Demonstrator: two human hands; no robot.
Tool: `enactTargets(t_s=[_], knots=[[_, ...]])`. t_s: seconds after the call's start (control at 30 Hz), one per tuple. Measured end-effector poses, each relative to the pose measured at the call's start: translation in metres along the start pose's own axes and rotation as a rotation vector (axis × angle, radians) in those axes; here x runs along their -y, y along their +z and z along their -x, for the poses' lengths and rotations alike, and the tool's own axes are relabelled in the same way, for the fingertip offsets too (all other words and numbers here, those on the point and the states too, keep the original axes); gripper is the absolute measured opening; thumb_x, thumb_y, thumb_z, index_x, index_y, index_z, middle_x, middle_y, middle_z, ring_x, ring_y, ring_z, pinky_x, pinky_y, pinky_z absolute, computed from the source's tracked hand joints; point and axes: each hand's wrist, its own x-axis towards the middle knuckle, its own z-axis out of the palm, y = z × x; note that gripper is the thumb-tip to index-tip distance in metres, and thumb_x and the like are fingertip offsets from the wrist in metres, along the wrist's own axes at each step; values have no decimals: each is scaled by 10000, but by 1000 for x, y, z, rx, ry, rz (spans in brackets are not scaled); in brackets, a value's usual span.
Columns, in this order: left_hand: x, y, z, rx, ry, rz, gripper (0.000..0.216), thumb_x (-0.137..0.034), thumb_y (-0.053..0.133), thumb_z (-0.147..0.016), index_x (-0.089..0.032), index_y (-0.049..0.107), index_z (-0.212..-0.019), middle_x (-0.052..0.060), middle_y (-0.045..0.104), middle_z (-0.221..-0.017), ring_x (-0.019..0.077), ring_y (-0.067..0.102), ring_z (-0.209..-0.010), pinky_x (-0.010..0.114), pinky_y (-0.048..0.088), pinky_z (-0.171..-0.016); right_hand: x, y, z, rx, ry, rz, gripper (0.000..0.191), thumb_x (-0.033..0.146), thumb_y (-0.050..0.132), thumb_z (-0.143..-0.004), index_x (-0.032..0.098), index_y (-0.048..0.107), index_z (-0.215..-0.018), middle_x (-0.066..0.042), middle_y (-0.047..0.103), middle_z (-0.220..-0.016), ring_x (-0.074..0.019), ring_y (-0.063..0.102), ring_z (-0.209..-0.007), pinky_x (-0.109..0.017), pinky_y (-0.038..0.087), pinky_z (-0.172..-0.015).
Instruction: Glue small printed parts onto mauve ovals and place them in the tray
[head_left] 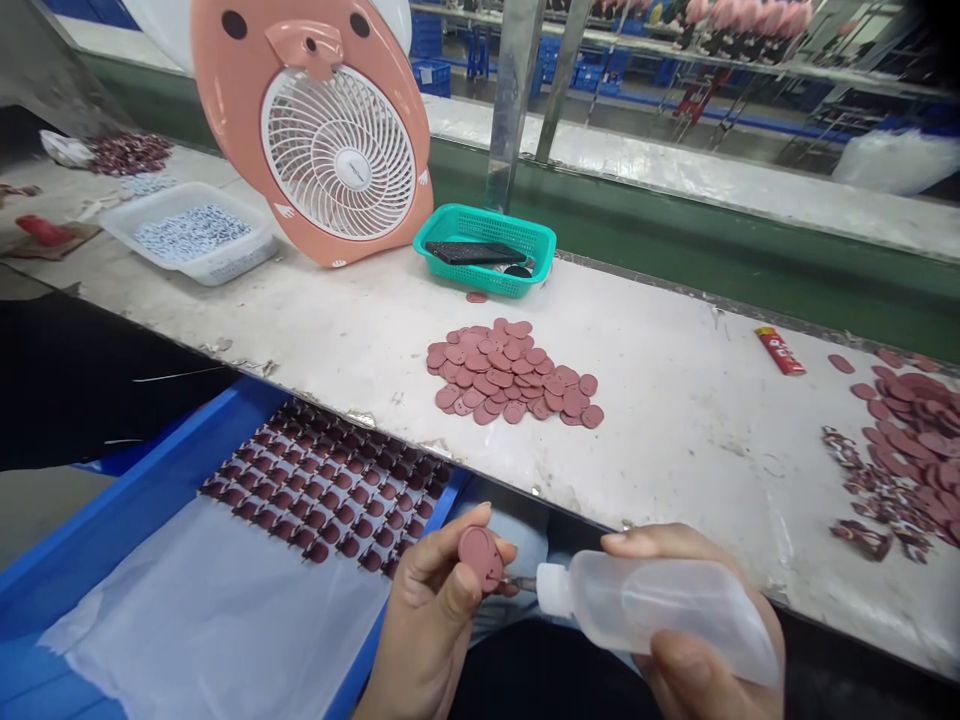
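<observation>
My left hand (431, 615) pinches a reddish-brown oval disc (480, 558) with small marks on its face, held up in front of the table edge. In my right hand (697, 640) lies a translucent squeeze bottle (660, 605) with a white cap, tipped on its side. Its thin nozzle points left and meets the lower right edge of the disc, or comes very close to it. Beyond my hands, a pile of similar discs (510, 370) is spread on the white table (660, 400).
Left of me, a blue crate (187, 440) holds rows of small dark red pieces (322, 490) on white sheeting. Across the table stand a pink fan (345, 150), a green basket (487, 275) and a white tray (217, 265). More discs (915, 430) and a red packet (780, 350) lie right.
</observation>
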Motion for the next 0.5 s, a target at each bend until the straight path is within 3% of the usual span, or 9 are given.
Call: enactTargets(t_s=[0.07, 0.17, 0.37, 0.5], knots=[[1, -2, -1, 31, 4, -1, 376, -496, 910, -648, -331, 843, -979, 28, 812, -824, 186, 742, -787, 263, 610, -710, -1, -2, -2, 36, -34, 7, 290, 503, 750, -870, 296, 742, -1073, 2, 639, -661, -120, 498, -385, -247, 320, -324], [-1, 2, 2, -42, -1, 0, 372, -498, 918, -631, -313, 845, -946, 17, 806, -802, 174, 741, -796, 238, 598, -713, -3, -4, -2, 80, -86, -13, 287, 462, 722, -904, 268, 727, -1115, -2, 635, -688, -113, 505, -406, -235, 339, -338], [-7, 14, 7, -118, 10, 10, 426, -514, 943, -571, -280, 845, -912, 10, 791, -763, 160, 726, -749, 230, 594, -690, -3, -4, 4, 38, -9, -47, 308, 510, 673, -940, 293, 702, -1156, 9, 593, -665, -129, 506, -483, -250, 400, -438], [-6, 14, 6, -135, 5, 19, 430, -506, 953, -554, -276, 846, -901, 12, 784, -754, 168, 729, -757, 227, 593, -670, -4, -4, 2, 48, -38, -32, 314, 508, 705, -912, 286, 717, -1134, 0, 643, -711, -118, 527, -470, -235, 392, -408]])
